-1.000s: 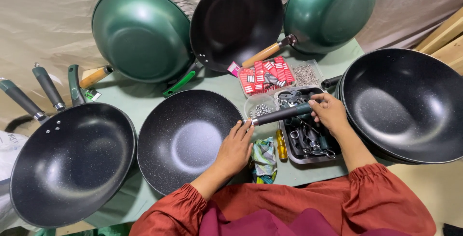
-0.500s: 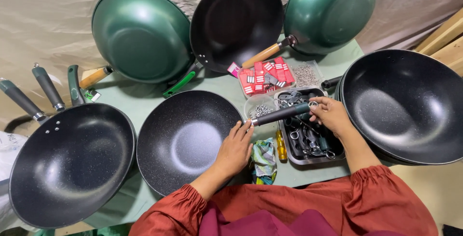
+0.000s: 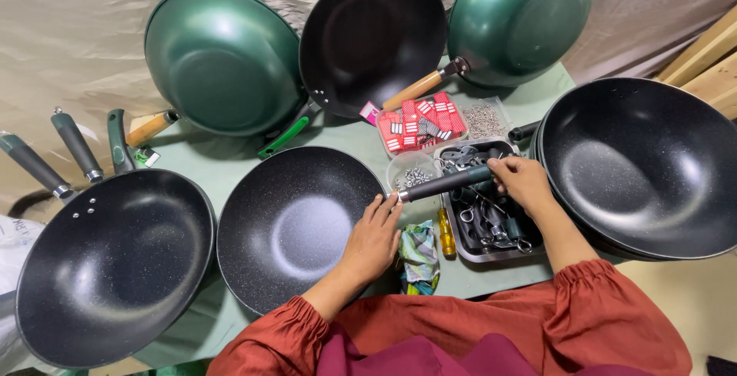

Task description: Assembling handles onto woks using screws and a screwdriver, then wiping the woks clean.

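Observation:
A black speckled wok [image 3: 295, 226] lies in front of me on the green table. My left hand [image 3: 375, 236] rests on its right rim, fingers closed on the edge where the handle meets it. My right hand [image 3: 524, 182] grips the far end of the dark handle [image 3: 447, 182], which lies across from the rim toward a metal tray [image 3: 530, 247] of parts. A small clear cup of screws [image 3: 411, 172] sits just behind the handle.
More woks surround me: a black one at left [image 3: 107, 268], a stack at right [image 3: 645, 165], and three propped at the back, two green [image 3: 223, 61] [image 3: 522, 19] and one black [image 3: 372, 30]. A yellow screwdriver [image 3: 446, 231], a colourful cloth [image 3: 418, 257] and a box of red packets [image 3: 422, 121] lie nearby.
Both hands have stayed almost still on the wok rim and the handle; the handle's angle has shifted only slightly.

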